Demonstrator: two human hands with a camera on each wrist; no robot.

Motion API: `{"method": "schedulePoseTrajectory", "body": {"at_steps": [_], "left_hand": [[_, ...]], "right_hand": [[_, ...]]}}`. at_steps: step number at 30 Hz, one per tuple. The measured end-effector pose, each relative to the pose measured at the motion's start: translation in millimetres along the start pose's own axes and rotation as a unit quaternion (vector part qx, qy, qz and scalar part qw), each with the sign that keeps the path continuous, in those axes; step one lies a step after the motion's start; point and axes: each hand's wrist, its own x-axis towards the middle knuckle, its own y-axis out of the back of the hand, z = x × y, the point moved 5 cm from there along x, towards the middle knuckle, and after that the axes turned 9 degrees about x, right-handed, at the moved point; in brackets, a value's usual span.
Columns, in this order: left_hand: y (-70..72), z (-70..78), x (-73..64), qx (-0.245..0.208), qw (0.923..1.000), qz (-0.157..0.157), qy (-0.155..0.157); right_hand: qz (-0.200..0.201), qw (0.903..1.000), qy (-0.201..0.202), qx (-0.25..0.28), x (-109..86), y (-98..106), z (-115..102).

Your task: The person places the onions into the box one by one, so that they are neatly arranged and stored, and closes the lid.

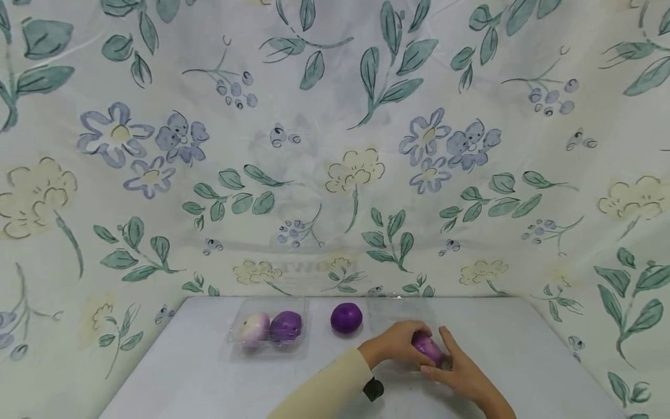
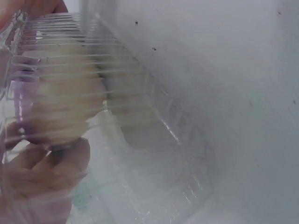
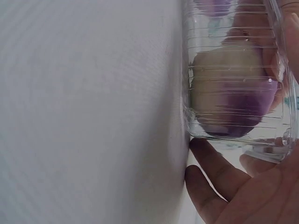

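My left hand grips a round turnip-like vegetable, part purple and part cream, over the right clear plastic box. In the right wrist view the same vegetable shows through the ribbed wall of that clear box. My right hand is at the box's right side, thumb and forefinger spread apart. Its fingers extend fairly straight beside the end wall. Seen through the plastic in the left wrist view, the cream side of the vegetable has fingers around it.
A second clear box on the left holds a white-and-purple vegetable and a purple one. Between the boxes, a dark purple round vegetable rests on the white table. Behind hangs a floral cloth.
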Motion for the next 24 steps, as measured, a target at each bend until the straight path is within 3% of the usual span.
{"method": "schedulePoseTrajectory", "body": {"at_steps": [8,16,24], "left_hand": [[2.1,-0.5,-0.8,0.001,1.0000,0.004,-0.001],[8.4,-0.5,-6.4,-0.008,0.9993,0.014,-0.033],[34.7,3.5,-18.4,0.043,0.9963,0.047,-0.058]], "right_hand": [[0.002,1.0000,-0.003,0.000,0.3,0.5,-2.3],[0.002,0.9999,-0.006,-0.010,0.3,0.9,-1.0],[0.000,1.0000,0.000,-0.005,-0.4,1.2,-1.1]]}}
